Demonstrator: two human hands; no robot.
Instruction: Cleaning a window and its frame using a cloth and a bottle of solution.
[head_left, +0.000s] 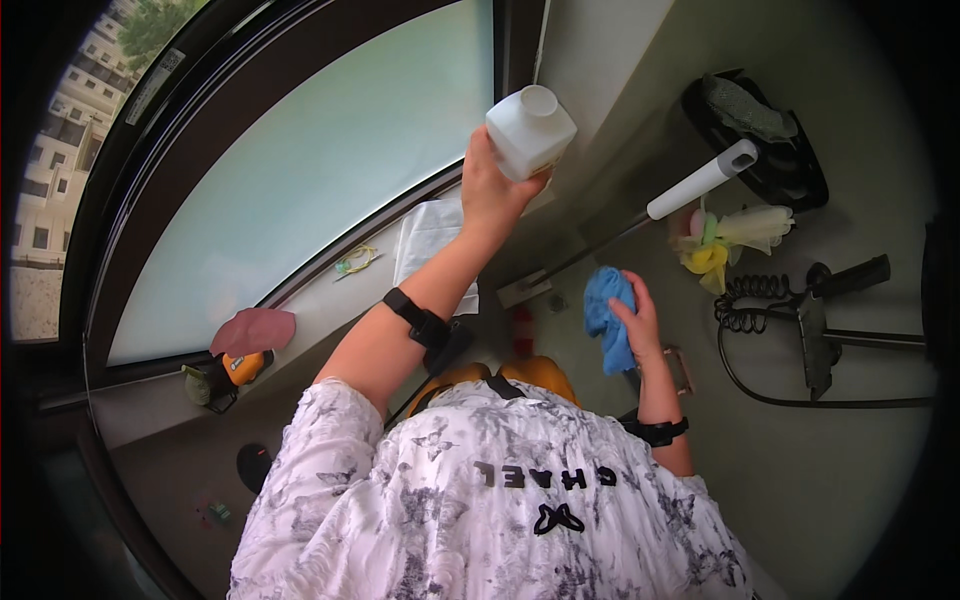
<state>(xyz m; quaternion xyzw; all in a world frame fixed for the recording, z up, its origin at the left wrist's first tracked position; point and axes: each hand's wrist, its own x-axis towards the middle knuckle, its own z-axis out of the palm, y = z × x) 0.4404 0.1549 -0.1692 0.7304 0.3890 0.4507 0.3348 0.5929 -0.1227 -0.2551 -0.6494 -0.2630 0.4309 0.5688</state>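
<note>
1. The person's left hand point(495, 190) grasps a white bottle point(530, 140) around its lower body, thumb and fingers on opposite sides, with the arm stretched toward 1 o'clock (12 being straight ahead of the wearer).
2. The right hand point(642, 318) is closed around a bunched blue cloth point(608, 310), thumb over it, nearer the wearer's body.
3. The key relation: from the cloth, the bottle lies toward 11 o'clock, well apart; from the bottle, the cloth lies toward 5. The left hand is already on the bottle, while the right would have to cover that gap.
4. The bottle's round top faces up toward the wearer's head, its long axis leaning slightly to 12. The cloth's longer side runs roughly from 12 to 6.
5. Between the two, in this view, slants the pole of a tool with a white handle point(700, 180), which points to 2 o'clock. The fisheye makes depth hard to judge, so the pole may sit well below the hands rather than in their way.
6. To the bottle's 3 o'clock stands a pale wall point(605, 75); to its 9, a frosted pane point(330, 170).
7. A white plastic sheet point(420, 235) lies at the bottle's 7 o'clock, partly behind the left forearm.
8. At the cloth's 2 o'clock hangs yellow netting point(755, 228); at its 3, a coiled black cord point(757, 292).
</note>
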